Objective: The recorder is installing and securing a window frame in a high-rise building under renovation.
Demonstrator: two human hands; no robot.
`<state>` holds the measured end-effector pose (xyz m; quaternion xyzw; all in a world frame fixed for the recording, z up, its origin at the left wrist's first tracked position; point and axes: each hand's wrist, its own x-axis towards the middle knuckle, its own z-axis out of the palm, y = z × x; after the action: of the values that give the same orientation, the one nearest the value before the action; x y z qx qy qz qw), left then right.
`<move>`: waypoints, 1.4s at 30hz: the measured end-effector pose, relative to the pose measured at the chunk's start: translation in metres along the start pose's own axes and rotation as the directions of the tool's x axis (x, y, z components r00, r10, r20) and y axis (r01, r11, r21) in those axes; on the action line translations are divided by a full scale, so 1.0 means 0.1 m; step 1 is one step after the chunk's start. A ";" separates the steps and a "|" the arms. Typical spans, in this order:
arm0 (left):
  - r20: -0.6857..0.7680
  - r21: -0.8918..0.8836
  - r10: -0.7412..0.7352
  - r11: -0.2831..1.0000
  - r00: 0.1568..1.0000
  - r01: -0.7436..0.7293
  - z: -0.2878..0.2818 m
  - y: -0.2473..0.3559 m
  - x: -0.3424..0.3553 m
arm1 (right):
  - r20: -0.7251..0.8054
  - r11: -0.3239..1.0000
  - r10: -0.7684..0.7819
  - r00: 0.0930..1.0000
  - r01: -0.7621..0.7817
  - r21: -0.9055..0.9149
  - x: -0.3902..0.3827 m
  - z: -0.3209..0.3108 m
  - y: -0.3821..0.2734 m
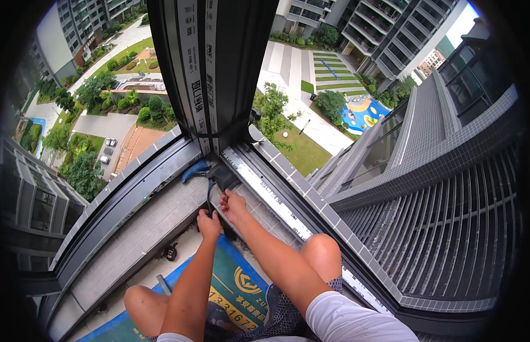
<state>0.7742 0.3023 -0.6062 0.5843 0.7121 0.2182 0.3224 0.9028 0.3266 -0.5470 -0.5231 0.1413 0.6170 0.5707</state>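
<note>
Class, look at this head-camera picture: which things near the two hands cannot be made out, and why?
- Head view: the grip of the left hand on the dark cord; hidden by its own back.
- Head view: the right hand fingertips; tucked under the dark tool.
- Head view: the small black object on the floor; too small.

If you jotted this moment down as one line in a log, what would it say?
view: head | left hand: on dark cord | right hand: at black pad by corner post | blue-handled tool on sill | person squatting on blue mat

A blue-green mat (pixel 233 285) with a yellow emblem is lying underfoot; pale label strips (pixel 192 57) are running down the dark frame post (pixel 230 68).
</note>
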 end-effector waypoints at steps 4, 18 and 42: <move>0.039 -0.018 0.130 0.991 0.991 -0.130 -0.02 0.10 0.04 | 0.035 0.998 -0.007 0.999 0.010 -0.066 0.04 -0.12 -0.11; 0.314 -0.255 0.177 0.962 0.933 -0.097 -0.70 -0.48 -0.60 | 0.260 0.833 0.133 0.957 0.034 -0.552 -0.33 0.17 0.29; 0.603 -0.546 -0.036 0.709 0.797 0.446 -0.51 -0.37 -1.05 | 0.180 0.845 0.193 0.964 -0.070 -0.529 -0.19 -0.37 0.20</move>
<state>0.7241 0.1955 -0.5744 0.3639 0.5352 0.2326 0.7260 0.9002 0.2813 -0.5553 -0.5724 -0.0603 0.7257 0.3769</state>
